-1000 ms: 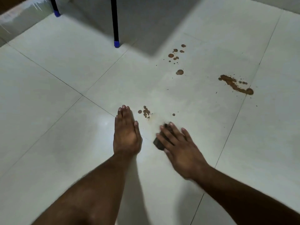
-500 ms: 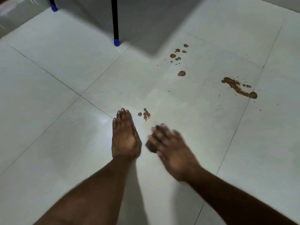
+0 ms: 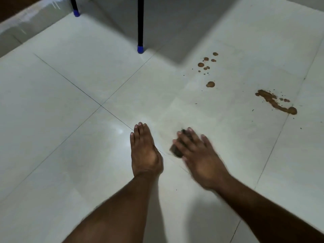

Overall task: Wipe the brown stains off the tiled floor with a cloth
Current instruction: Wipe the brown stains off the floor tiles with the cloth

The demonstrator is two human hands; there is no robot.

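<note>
My left hand (image 3: 144,153) lies flat on the white tiled floor (image 3: 70,120), fingers straight and together. Just to its right, my right hand (image 3: 198,155) presses a small dark cloth (image 3: 176,151) onto the tile with spread, straight fingers; most of the cloth is hidden under them and the hand is blurred. Farther away a cluster of round brown drops (image 3: 206,64) and one larger drop (image 3: 210,84) mark the floor. A long brown smear (image 3: 275,102) lies to the far right, near a grout line.
Two black furniture legs with blue feet stand at the back, one (image 3: 140,48) in the middle and one (image 3: 76,13) at the far left. A low tiled step or wall base (image 3: 26,23) runs along the top left. A dark shadow covers the floor behind the drops.
The small brown spots just beyond my left fingertips are gone from view. My right hand with the cloth slid left toward the left hand, then forward over that patch. The left hand stayed put.
</note>
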